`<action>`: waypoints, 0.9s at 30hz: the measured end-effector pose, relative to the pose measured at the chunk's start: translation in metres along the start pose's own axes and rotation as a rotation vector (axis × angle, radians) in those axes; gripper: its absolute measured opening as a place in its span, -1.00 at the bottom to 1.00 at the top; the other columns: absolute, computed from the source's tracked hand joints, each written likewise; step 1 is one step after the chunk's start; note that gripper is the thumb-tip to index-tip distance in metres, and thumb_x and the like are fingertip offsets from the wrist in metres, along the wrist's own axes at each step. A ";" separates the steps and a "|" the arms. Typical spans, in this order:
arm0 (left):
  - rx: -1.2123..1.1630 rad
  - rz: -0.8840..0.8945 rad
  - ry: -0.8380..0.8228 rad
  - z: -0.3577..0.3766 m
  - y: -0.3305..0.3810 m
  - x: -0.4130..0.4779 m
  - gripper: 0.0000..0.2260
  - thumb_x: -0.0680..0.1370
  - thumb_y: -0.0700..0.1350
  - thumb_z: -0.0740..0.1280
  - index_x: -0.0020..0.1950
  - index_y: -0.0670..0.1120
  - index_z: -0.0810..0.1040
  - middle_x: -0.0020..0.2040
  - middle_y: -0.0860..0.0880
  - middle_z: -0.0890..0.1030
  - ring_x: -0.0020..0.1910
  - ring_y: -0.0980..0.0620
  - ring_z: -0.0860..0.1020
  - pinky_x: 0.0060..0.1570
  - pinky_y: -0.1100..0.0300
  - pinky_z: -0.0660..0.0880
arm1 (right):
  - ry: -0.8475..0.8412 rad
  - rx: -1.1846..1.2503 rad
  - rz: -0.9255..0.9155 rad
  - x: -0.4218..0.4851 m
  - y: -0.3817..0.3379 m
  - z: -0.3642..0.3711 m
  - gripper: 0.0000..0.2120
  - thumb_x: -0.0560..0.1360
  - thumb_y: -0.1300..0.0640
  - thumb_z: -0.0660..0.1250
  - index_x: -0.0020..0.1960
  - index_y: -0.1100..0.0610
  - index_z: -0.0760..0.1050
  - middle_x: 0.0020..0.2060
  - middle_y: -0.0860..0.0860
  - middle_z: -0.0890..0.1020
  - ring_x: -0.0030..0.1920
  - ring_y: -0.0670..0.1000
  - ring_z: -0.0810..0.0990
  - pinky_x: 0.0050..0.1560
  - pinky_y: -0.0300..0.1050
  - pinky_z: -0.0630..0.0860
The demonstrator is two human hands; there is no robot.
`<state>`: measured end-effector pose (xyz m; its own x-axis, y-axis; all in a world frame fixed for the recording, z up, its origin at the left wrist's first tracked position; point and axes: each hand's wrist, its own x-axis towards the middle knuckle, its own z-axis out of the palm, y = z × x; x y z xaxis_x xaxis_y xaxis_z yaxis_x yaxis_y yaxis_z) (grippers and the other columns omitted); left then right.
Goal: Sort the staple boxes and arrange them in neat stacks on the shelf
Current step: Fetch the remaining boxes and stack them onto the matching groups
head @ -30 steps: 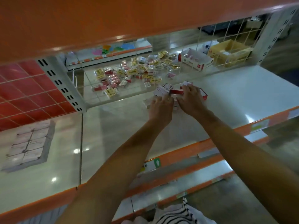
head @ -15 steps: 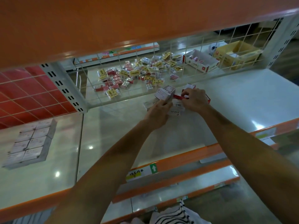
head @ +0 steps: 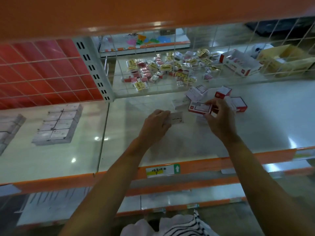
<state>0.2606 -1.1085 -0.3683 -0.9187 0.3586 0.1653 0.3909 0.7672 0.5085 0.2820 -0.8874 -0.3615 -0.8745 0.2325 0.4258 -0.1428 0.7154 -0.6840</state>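
My left hand grips a white staple box printed "STAPLES", low over the white shelf. My right hand holds a red-and-white staple box just above the shelf. Behind both hands lies a loose heap of staple boxes, some white, some red and white, with one red-edged box to the right. A neat block of white staple boxes stands on the left shelf section.
A wire grid closes the shelf's back; behind it lie several small yellow and red packets, a red-and-white tray and a cardboard box. An orange beam hangs overhead. The orange front rail carries a label.
My left hand has drawn back toward me and to the left with a white box. My right hand has lifted a red-and-white box out of the heap.
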 end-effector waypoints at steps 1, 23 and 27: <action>0.000 -0.021 0.014 -0.006 -0.006 -0.007 -0.58 0.50 -0.17 0.38 0.35 -0.17 0.46 0.24 -0.18 0.52 0.12 -0.13 0.53 0.14 0.03 0.48 | -0.013 0.059 0.008 -0.004 -0.007 0.004 -0.66 0.28 0.43 0.43 0.01 0.20 0.51 -0.04 0.12 0.59 -0.04 0.10 0.59 -0.03 0.02 0.59; -0.091 -0.404 0.338 -0.188 -0.167 -0.234 -0.57 0.41 -0.25 0.49 0.27 -0.18 0.55 0.20 -0.15 0.58 0.15 -0.10 0.55 0.11 0.24 0.45 | -0.481 0.552 0.068 -0.118 -0.247 0.163 -0.59 0.33 0.49 0.42 0.04 0.08 0.51 -0.03 -0.08 0.61 -0.05 -0.28 0.58 0.01 -0.44 0.48; -0.064 -0.414 0.359 -0.218 -0.204 -0.277 -0.57 0.44 -0.23 0.47 0.29 -0.19 0.52 0.23 -0.16 0.56 0.16 -0.09 0.55 0.13 0.21 0.49 | -0.554 0.618 0.011 -0.147 -0.295 0.199 -0.58 0.35 0.52 0.37 0.05 0.10 0.51 -0.01 -0.09 0.60 0.01 -0.23 0.60 0.05 -0.37 0.50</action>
<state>0.4230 -1.4799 -0.3334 -0.9605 -0.1788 0.2132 -0.0006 0.7677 0.6409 0.3605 -1.2638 -0.3403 -0.9561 -0.2361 0.1738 -0.2202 0.1866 -0.9574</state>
